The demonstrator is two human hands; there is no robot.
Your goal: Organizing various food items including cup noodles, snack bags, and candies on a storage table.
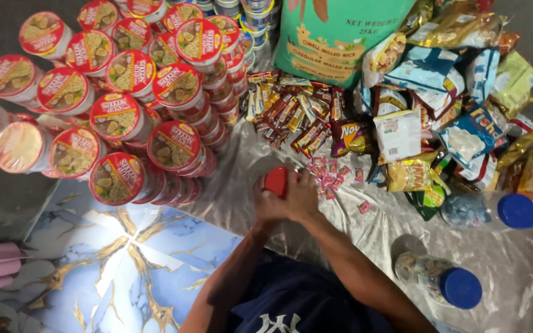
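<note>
Wearer: dark blue printed shirt [291, 308] at the bottom edge, both forearms reaching forward and meeting at centre.
Left hand [268, 200]: closed around the near left side of a red round plastic lid [276, 181]; fingers curl over its edge.
Right hand [302, 196]: closed on the same lid from the right, touching the left hand; what lies under the lid is hidden by both hands.
Lid appearance: plain red, smooth, circular; only a part shows between the thumbs.
Lid orientation: flat face turned up toward the camera; the long axis of whatever it caps cannot be told.
Lid position: above the clear plastic sheet [365, 240], just ahead of the wearer's body, centre of view.
Near right: two clear plastic jars with blue round lids [461, 287] [517, 211] lying on their sides on the sheet, lids pointing right.
Just beyond the hands: small pink wrapped sweets [330, 174] scattered on the sheet.
Left: stacked red-rimmed instant noodle cups [121, 117], lids facing up.
Near left: blue-and-gold marble-patterned floor tile [118, 271].
Far centre: green woven rice sack [334, 34].
Far right: heap of mixed foil snack packets [451, 92].
</note>
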